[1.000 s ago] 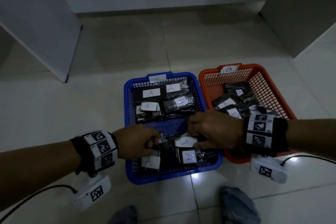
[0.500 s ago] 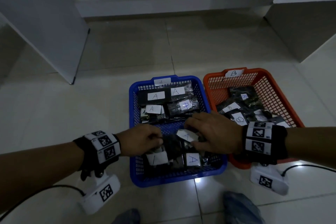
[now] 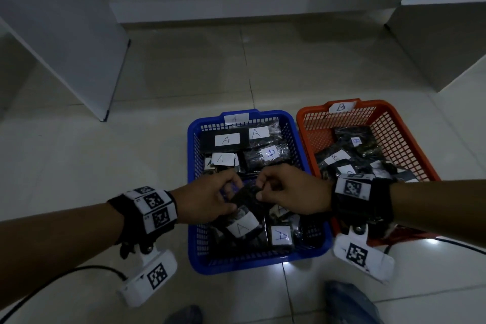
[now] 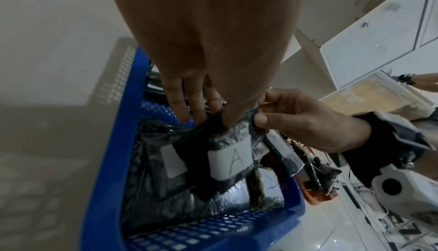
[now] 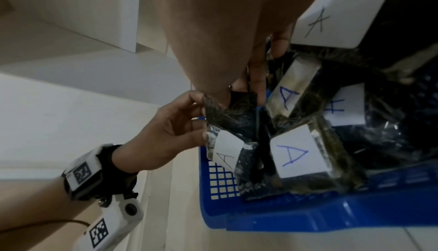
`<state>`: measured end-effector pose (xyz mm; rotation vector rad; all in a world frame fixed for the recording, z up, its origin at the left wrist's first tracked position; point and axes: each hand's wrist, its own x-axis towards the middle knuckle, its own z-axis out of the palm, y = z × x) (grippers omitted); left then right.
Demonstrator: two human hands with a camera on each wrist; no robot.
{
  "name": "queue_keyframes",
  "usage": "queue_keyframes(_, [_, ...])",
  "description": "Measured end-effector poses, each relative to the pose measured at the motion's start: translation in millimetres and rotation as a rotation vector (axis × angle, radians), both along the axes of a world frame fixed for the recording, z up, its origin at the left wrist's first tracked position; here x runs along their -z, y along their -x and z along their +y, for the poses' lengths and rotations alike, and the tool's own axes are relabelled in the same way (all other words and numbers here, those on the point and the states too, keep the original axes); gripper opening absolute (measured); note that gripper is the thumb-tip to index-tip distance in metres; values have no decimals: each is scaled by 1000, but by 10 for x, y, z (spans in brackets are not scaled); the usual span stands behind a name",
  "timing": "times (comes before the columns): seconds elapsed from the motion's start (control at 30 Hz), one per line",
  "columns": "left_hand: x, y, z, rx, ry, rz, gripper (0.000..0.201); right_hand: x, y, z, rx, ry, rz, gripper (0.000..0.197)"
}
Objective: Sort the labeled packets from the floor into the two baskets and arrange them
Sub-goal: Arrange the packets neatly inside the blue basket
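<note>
A blue basket [image 3: 193, 192] tagged A holds several dark packets with white A labels. To its right stands an orange basket [image 3: 410, 144] tagged B, with several B packets inside. Both hands hold one dark A packet [image 3: 243, 216] upright over the near half of the blue basket. My left hand [image 3: 210, 200] pinches its top left edge. At the top right edge, my right hand [image 3: 286, 189] pinches it too. The same packet [image 4: 233, 158] shows its A label in the left wrist view, and hangs from both hands as the packet [image 5: 227, 133] in the right wrist view.
The baskets sit side by side on a pale tiled floor [image 3: 184, 73]. White cabinet panels stand at the left [image 3: 65, 34] and right [image 3: 441, 29]. A step runs along the back. My feet [image 3: 347, 302] show at the bottom edge. Cables trail from both wrist cameras.
Both hands have risen from the pile in the near half of the blue basket and now hold one A packet upright between them. The camera has shifted a little.
</note>
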<state>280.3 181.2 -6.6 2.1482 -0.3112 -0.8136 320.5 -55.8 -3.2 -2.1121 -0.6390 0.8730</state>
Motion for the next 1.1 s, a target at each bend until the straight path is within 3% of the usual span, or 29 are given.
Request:
queue_keyframes(0.2, [59, 30, 76, 33, -67, -38, 47, 37, -10, -39, 35, 76, -35, 13])
queue_keyframes(0.33, [40, -101, 78, -1, -94, -148, 32, -10, -60, -18, 9, 31, 46, 19])
queue_keyframes(0.47, [27, -341, 136, 58, -223, -372, 14, -17, -72, -41, -48, 2, 69, 13])
queue_keyframes(0.63, [111, -646, 195, 145, -361, -347, 43, 64, -25, -78, -47, 7, 52, 17])
queue_keyframes(0.9, [227, -607, 177, 206, -384, -543, 49, 12, -92, -132, -51, -41, 91, 19])
queue_keyframes(1.0, [146, -691, 175, 170, -365, -470, 32, -17, -167, -126, -61, 20, 38, 26])
queue_keyframes(1.1, [48, -733, 152, 107, -249, -257, 12, 4, -273, -157, -52, 60, -66, 32])
